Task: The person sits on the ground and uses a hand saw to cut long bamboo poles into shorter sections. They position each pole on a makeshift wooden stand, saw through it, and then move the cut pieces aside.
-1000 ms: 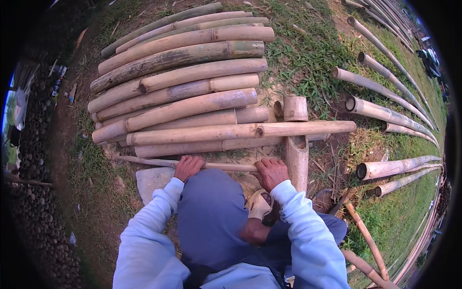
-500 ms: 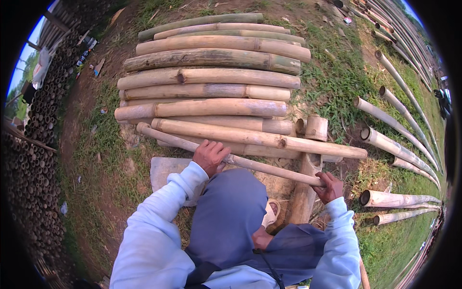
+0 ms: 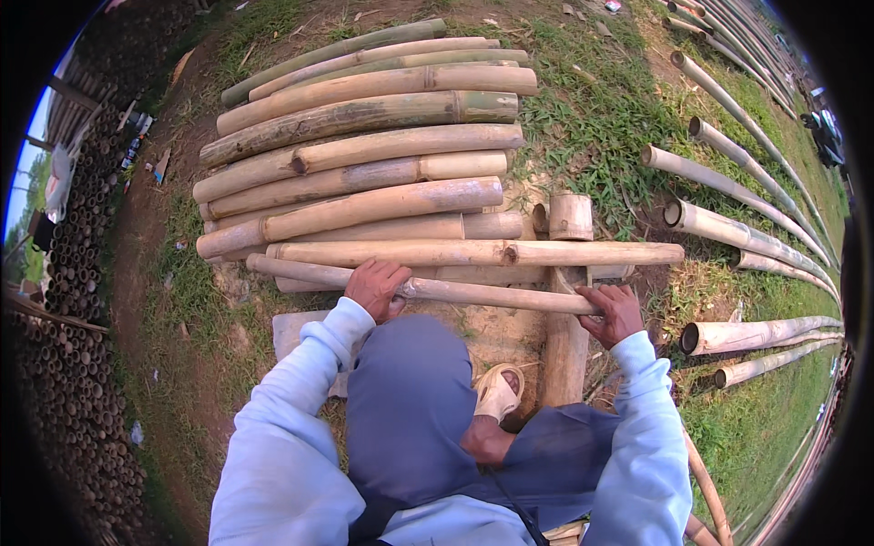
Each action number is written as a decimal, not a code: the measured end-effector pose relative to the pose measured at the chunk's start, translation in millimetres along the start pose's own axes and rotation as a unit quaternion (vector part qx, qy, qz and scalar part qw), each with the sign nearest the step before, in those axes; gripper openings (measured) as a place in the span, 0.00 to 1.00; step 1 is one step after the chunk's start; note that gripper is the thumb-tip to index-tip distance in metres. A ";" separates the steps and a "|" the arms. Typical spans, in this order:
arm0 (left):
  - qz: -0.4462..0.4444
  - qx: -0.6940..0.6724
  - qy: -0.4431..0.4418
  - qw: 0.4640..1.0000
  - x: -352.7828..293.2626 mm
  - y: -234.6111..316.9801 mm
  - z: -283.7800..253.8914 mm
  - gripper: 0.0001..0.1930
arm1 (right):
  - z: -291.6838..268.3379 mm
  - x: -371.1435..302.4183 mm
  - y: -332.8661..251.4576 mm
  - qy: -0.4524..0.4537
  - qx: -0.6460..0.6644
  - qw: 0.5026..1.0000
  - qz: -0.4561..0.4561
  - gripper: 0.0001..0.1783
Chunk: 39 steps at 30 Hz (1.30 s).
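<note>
My left hand point(image 3: 378, 289) comes down over a slim stick point(image 3: 496, 296), whose left end sticks out past my knuckles. Below that hand, a grey slab point(image 3: 289, 329) lies partly behind my sleeve. Beyond my hands, thick poles point(image 3: 364, 114) lie side by side, probably so they stay tidy and within reach. Just past the stick, a long pole point(image 3: 437, 253) crosses a log point(image 3: 563, 355) near my right hand point(image 3: 612, 314); a stub point(image 3: 571, 218) stands beyond it, perhaps as a stop. More poles point(image 3: 756, 335) rest on the grass, right of that hand.

I hold the stick at two well-spaced points, likely to keep it level. My left fingers are curled closed around it; my right hand is wrapped around its right end. Whether it touches the log, I can't tell.
</note>
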<state>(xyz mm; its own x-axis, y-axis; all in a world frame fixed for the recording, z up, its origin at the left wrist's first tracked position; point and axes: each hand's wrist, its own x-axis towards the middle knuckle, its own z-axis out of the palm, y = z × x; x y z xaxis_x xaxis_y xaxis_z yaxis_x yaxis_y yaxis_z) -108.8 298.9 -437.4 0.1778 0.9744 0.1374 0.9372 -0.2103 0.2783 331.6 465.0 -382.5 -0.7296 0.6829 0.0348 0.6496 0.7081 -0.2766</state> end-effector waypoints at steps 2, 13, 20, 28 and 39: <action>-0.005 -0.020 -0.007 1.000 9.4 1.2 -0.1 0.30 | 9.8 2.7 3.5 0.085 0.011 0.996 0.017 0.25; -0.002 -0.025 0.055 0.998 11.1 -21.6 26.2 0.46 | 62.7 16.9 -5.9 0.307 0.017 0.928 0.212 0.40; 0.011 -0.005 0.049 0.999 14.4 -34.7 31.7 0.48 | 81.1 0.3 -20.3 0.342 0.154 0.850 0.369 0.37; 0.018 -0.015 0.045 0.999 16.3 -44.2 21.9 0.49 | 99.4 30.8 22.2 0.369 0.377 0.705 0.473 0.30; 0.073 0.131 -0.044 0.988 -105.7 -109.1 25.8 0.31 | 101.9 46.3 92.6 0.276 0.838 0.298 0.364 0.34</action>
<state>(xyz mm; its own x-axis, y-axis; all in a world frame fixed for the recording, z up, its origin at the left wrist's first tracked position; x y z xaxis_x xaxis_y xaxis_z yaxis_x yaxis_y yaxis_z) -222.1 220.9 -506.8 0.3312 0.9409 0.0707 0.9432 -0.3323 0.0042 336.2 544.0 -504.4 -0.0778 0.7992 -0.5961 -0.7635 -0.4322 -0.4799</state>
